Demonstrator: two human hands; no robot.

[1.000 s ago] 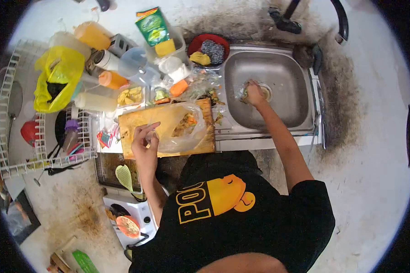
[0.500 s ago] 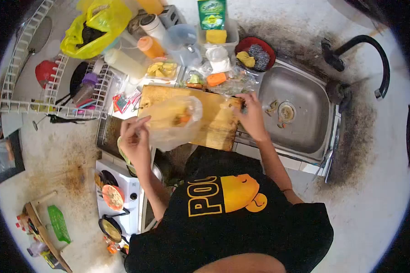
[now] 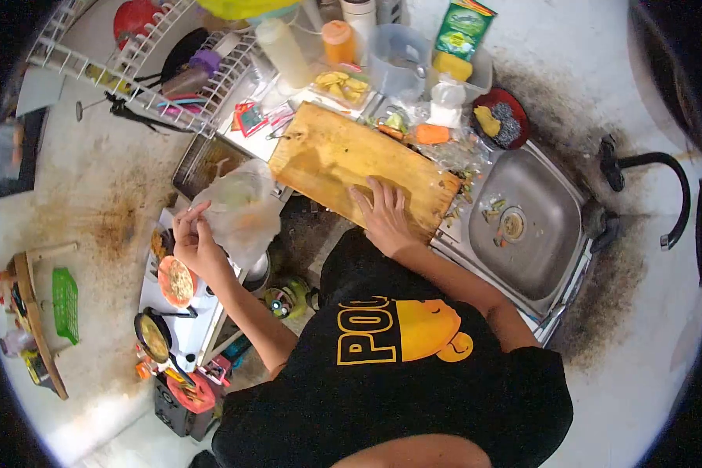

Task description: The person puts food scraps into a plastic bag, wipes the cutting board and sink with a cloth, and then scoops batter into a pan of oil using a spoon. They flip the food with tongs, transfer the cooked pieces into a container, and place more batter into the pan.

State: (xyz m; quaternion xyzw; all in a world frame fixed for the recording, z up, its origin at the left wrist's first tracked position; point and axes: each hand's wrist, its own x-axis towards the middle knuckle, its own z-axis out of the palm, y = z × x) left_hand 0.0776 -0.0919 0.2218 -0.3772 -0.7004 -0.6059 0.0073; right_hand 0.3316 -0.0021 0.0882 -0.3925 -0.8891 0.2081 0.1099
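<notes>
My left hand [image 3: 197,240] pinches the rim of a clear plastic bag [image 3: 243,214], which hangs to the left of the board with blurred orange and greenish bits inside. The wooden cutting board [image 3: 327,148] lies slanted across the counter, its top showing wet, stained patches. Flat on the board's near side rests my right hand [image 3: 384,218], fingers spread and holding nothing. Beyond the board's far edge are a carrot [image 3: 432,134] and a small tray of yellow slices [image 3: 342,87].
A steel sink [image 3: 522,261] with scraps round its drain is at right, under a black faucet [image 3: 655,160]. A white wire rack [image 3: 144,101] stands at upper left. On the left, a stove holds a pan [image 3: 154,337] and an orange bowl [image 3: 177,281].
The bag has moved off the board toward the lower left with my left hand. My right hand has gone from the board's right end to lying flat on its near part. The view has turned.
</notes>
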